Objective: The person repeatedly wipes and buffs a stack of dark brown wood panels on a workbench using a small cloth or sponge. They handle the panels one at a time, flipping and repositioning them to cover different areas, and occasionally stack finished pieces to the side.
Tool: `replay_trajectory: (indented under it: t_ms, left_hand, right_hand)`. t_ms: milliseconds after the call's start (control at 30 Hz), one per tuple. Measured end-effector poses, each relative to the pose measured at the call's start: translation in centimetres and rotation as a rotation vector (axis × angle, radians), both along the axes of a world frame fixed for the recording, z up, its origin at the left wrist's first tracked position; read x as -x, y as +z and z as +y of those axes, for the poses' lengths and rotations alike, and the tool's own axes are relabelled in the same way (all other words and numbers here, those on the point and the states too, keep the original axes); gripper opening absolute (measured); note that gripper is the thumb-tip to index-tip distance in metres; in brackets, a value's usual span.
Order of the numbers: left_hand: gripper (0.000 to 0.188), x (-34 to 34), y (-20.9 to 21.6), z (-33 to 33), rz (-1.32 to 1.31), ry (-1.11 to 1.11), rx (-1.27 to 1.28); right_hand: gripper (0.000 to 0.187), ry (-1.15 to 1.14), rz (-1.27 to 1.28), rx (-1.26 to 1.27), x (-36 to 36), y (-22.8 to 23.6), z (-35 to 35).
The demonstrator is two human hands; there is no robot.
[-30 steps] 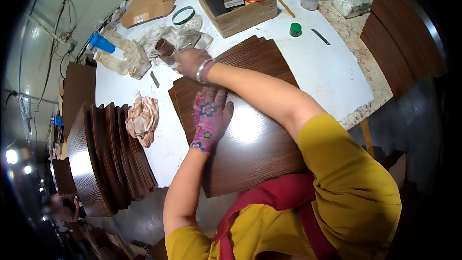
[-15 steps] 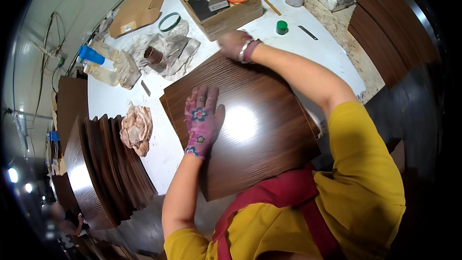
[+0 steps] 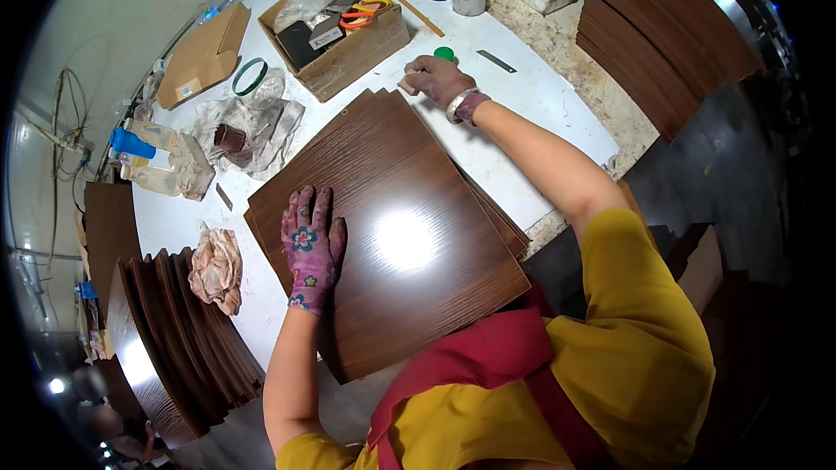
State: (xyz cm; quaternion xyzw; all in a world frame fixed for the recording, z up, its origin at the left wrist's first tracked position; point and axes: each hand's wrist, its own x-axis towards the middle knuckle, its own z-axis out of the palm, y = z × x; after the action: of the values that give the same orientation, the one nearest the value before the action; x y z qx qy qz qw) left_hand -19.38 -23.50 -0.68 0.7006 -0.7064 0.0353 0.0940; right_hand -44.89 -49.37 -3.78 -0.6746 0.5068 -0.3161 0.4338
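A dark brown wood-grain panel [image 3: 409, 183] lies on top of a few like panels, their edges showing at the right side and far corner. My left hand [image 3: 311, 248], in a pink flowered glove, rests flat on the panel's left part, fingers stretched out. Just beyond the far corner, my right hand [image 3: 441, 85], in a soiled glove with a bracelet at the wrist, is closed over the white table [image 3: 557, 113]. A small pale bit shows at its fingertips, too little to name. Right behind that hand stands a small jar with a green lid [image 3: 444, 53].
Scissors [image 3: 361, 13] lie in a cardboard box [image 3: 357, 57] at the back. A crumpled cloth [image 3: 216, 270], a brown cup [image 3: 229, 138] on a rag, and bottles [image 3: 152, 177] sit at left. Panel stacks stand left [image 3: 165, 339] and right [image 3: 644, 43]. A metal strip [image 3: 496, 61] lies behind.
My right hand has moved off the panel's far edge, rightward toward the green-lidded jar. My left hand stays flat on the panel. The whole view has shifted somewhat.
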Motion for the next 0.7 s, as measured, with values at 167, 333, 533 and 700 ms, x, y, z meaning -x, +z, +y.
replay_trajectory:
  t_ms: [167, 333, 533, 700]
  left_hand:
    - [0.051, 0.4, 0.2, -0.2, 0.002, -0.019, 0.019]
    - [0.051, -0.2, -0.2, 0.2, 0.009, 0.016, 0.003]
    - [0.050, 0.5, 0.6, -0.1, 0.017, 0.004, -0.002]
    - [0.050, 0.5, 0.5, -0.2, 0.011, 0.008, -0.013]
  right_hand:
    - [0.028, -0.007, 0.138, 0.114, -0.9, 1.2, 1.5]
    - [0.021, 0.146, 0.261, 0.117, 1.4, 4.0, 6.5]
    - [0.023, 0.041, 0.113, 0.040, 1.0, 4.4, 4.3]
    - [0.023, 0.021, 0.250, 0.124, -0.3, 3.0, 3.7]
